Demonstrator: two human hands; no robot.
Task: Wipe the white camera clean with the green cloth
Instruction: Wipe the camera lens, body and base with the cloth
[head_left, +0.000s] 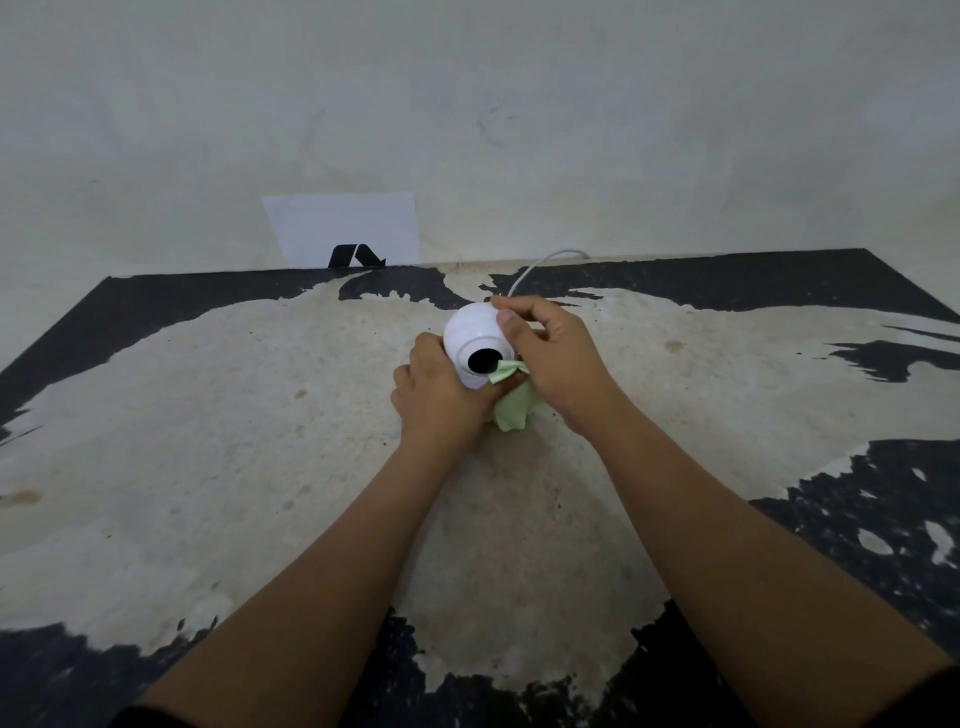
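Observation:
The white camera (474, 331) is a round ball with a black lens facing me, standing near the middle of the worn table (208, 415). My left hand (439, 392) grips its lower left side. My right hand (553, 358) is closed on the green cloth (511, 402), with fingers resting against the camera's right side and top. A corner of the cloth pokes out beside the lens; the rest hangs below my right palm. The camera's base is hidden behind my hands.
A white cable (540, 262) runs from behind the camera over the table's far edge. A white sheet with a black mark (345, 228) leans against the wall (467, 104) behind the table. The tabletop is beige with peeling black patches.

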